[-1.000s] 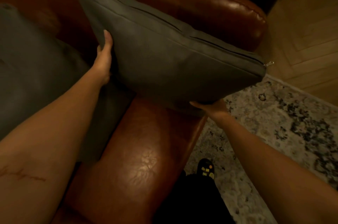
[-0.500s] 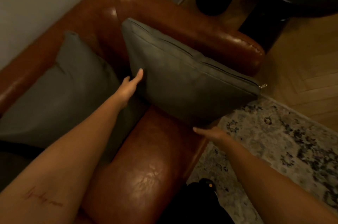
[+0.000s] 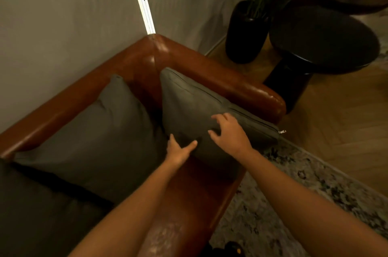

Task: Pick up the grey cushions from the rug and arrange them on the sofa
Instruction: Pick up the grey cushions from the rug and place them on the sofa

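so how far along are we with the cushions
Done: one grey cushion leans on the sofa back. In hand: the second cushion stands against the armrest, left hand and right hand touching its face. Remaining: the visible rug shows no more cushions; the rest is out of view.

- Your sofa (image 3: pixel 189 183): brown leather, one armrest (image 3: pixel 231 84) in your view.
- Zipped grey cushion (image 3: pixel 189 105): stands on the sofa, leaning against the armrest.
- Plain grey cushion (image 3: pixel 105 135): next along from the armrest, leaning on the sofa's back.
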Demonstrator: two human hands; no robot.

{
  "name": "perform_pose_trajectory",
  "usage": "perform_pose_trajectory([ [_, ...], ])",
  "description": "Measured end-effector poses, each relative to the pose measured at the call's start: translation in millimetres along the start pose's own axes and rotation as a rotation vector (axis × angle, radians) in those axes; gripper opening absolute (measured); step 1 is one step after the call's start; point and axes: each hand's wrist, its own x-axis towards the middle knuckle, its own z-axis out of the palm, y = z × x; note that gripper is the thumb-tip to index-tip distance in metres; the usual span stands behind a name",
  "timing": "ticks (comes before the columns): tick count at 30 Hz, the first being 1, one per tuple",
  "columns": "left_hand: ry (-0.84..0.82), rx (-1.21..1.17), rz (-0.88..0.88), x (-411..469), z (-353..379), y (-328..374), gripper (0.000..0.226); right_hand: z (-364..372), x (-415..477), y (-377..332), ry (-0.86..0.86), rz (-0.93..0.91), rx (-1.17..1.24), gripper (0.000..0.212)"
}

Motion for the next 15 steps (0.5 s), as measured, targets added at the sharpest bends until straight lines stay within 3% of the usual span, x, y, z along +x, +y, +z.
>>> perform_pose_trajectory([
  [4, -0.034, -0.074, -0.03, -9.8, 9.4, 14.1, 0.111, -18.2, 34.1, -13.3, 0.111, -0.055, -0.192, 0.07],
  [8, 0.159, -0.324, -0.102, 7.1, 18.7, 24.1, 0.083, -20.6, 62.1, -10.5, -0.01, 0.01, -0.319, 0.105],
  [12, 0.379, -0.299, -0.181, 20.6, 38.2, 23.5, 0.07, -9.9, 85.1, -1.5, -0.102, 0.02, -0.415, 0.117],
  [15, 0.421, -0.352, -0.271, 28.7, 50.8, 28.9, 0.065, 2.1, 103.4, 2.8, -0.141, 0.002, -0.414, 0.123],
])
